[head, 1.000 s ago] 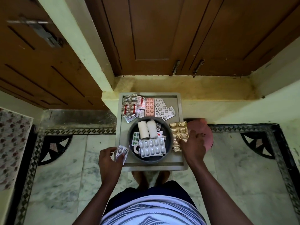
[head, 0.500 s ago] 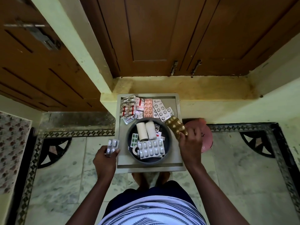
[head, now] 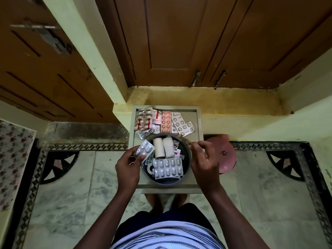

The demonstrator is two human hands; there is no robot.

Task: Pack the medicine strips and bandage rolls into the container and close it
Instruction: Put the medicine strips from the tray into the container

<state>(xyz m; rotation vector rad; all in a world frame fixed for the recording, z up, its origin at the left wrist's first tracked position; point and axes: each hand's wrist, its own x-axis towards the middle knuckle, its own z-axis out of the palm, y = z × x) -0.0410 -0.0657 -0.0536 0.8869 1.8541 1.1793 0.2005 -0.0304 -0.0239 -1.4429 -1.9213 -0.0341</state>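
Observation:
A round dark container [head: 186,164] stands on a small grey table [head: 199,126]. Inside lie two white bandage rolls [head: 163,147] and a large silver medicine strip [head: 168,168]. My left hand [head: 128,167] pinches a small silver strip [head: 145,150] over the container's left rim. My right hand [head: 204,161] holds a gold strip [head: 185,141] at the right rim; the strip is blurred and mostly hidden. More strips, red-printed [head: 143,121], pink [head: 166,122] and white [head: 182,124], lie at the table's far end.
A pink round lid [head: 227,157] lies to the right of the table, partly behind my right hand. Wooden doors [head: 179,42] and a yellow step [head: 206,99] stand behind the table. Marble floor surrounds it, and my feet show under its near edge.
Both hands lifted their strips off the table and moved inward. The left hand's silver strip now hangs over the container's left rim, the right hand's gold strip over its right rim.

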